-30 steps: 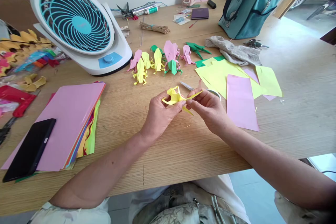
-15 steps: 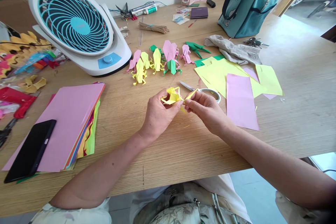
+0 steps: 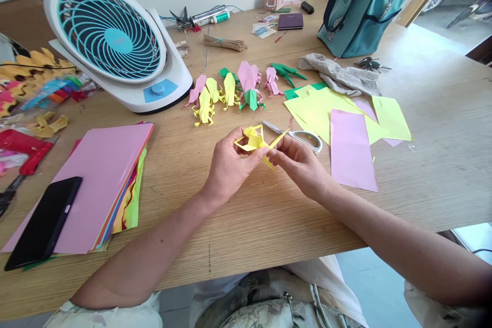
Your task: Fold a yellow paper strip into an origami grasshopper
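Note:
A partly folded yellow paper figure (image 3: 254, 140) is held just above the wooden table (image 3: 238, 215) between both hands. My left hand (image 3: 226, 166) pinches its body from the left. My right hand (image 3: 300, 164) pinches a thin pointed flap on its right side. Behind them stands a row of finished paper figures (image 3: 230, 89) in pink, yellow and green. Scissors (image 3: 303, 136) with white handles lie on the table just beyond my right hand.
A white and teal fan (image 3: 111, 41) stands at the back left. A stack of coloured paper (image 3: 103, 174) with a black phone (image 3: 42, 223) on it lies left. Loose yellow and pink sheets (image 3: 346, 123) lie right, with a grey cloth (image 3: 340, 74) and teal bag (image 3: 363, 2) behind.
Both hands have shifted slightly with the yellow figure, and my right fingers have worked along its pointed flap. Nothing else on the table has moved.

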`<control>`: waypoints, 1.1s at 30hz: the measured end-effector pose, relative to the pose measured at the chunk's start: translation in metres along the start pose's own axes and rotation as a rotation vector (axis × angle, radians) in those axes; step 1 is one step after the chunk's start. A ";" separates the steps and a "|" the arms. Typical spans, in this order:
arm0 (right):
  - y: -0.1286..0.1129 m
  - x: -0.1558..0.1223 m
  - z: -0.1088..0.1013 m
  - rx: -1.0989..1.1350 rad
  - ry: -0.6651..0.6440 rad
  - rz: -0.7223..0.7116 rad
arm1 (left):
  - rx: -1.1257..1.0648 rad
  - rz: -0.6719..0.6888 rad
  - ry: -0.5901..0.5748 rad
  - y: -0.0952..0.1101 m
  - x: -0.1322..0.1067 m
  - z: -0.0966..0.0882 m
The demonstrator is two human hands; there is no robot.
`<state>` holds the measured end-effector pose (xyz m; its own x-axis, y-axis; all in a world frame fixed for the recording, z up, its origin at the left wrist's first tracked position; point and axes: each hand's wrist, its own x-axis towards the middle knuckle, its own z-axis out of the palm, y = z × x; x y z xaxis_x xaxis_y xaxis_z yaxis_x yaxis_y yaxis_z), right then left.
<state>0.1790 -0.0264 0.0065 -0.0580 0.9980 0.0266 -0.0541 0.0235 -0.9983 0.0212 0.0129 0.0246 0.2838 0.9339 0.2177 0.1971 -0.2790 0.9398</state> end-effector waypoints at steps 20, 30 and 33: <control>0.004 0.001 0.000 0.159 0.088 0.072 | -0.304 -0.160 -0.084 -0.009 -0.001 0.004; 0.005 0.001 0.000 0.177 0.082 0.057 | 0.091 0.035 -0.059 -0.008 -0.001 0.002; 0.008 0.003 -0.002 0.212 0.112 0.052 | 0.065 0.057 -0.107 -0.005 -0.001 0.002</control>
<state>0.1805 -0.0229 -0.0012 0.0445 0.9981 -0.0424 -0.2626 -0.0292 -0.9645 0.0216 0.0126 0.0194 0.3943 0.8877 0.2377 0.2373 -0.3483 0.9069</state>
